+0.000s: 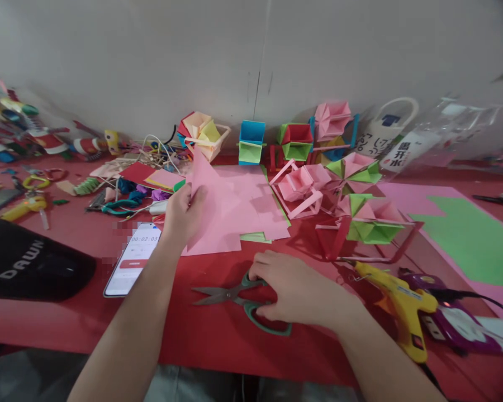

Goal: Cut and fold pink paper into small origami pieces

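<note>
My left hand (183, 213) pinches the left side of a pink paper sheet (209, 195), whose corner lifts off a stack of pink and green paper (260, 195). Nearer to me, my right hand (283, 285) is at the scissors (230, 293), with fingers curled at the green handles. The blades are parted and point left over the red tabletop (218, 346). Just left of my left forearm lies a phone (129, 262) with a running timer on its screen.
Folded paper wheels on stands (297, 184) fill the back and right. A yellow glue gun (398, 301) lies at the right with its cord. Pliers (123, 205) and craft scraps are at the left, behind a black DAWN-marked object (33, 262). Green paper (473, 240) lies far right.
</note>
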### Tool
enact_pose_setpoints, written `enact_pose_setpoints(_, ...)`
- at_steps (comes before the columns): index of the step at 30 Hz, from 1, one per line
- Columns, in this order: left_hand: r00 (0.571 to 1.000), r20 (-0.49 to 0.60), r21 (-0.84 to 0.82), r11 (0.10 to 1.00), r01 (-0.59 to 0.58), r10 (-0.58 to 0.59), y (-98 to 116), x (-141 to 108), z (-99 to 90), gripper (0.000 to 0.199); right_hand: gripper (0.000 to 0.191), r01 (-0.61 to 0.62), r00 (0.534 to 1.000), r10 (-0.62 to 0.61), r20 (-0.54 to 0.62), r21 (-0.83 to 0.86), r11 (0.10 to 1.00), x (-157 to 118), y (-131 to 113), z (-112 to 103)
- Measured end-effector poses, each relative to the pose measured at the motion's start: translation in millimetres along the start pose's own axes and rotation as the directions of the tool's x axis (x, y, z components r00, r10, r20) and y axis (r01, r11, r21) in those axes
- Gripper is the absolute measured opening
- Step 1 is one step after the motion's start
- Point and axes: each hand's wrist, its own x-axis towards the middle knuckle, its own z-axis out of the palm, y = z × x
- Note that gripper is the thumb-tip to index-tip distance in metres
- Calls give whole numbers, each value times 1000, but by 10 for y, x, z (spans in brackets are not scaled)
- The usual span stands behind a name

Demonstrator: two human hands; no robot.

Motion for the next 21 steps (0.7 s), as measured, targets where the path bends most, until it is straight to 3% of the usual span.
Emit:
enact_pose_setpoints(5, 988, -149, -17, 999, -34, 31, 34, 20, -85, 35, 25, -41, 999, 42, -31, 14, 999, -45, -9, -4)
enact_pose_setpoints(8, 975, -219, 10, 999, -47, 48, 7, 43, -121, 35, 26, -147, 988, 152, -27, 153, 977, -85, 83, -49)
enact_pose_setpoints(11, 968, -248, 48, 999, -21, 32, -36, 61, -138, 37, 26, -215, 976, 208, 57, 340, 916, -105, 219, -109)
enact_pose_setpoints(14, 967, -255, 74, 997, -7, 26, -56, 72, -146, 38, 26, -186, 976, 218, 10, 563, 805, -69, 341, -154)
enact_pose_setpoints(17, 966, -255, 94, 996, -8, 32, -56, 76, -145, 38, 27, -84, 951, 283, -125, 775, 626, 18, 419, -177)
enact_pose_setpoints(21, 966, -257, 31, 1000, 3, 6, -65, 74, -114, 32, 39, 50, 809, 520, -275, 913, 404, 122, 471, -180)
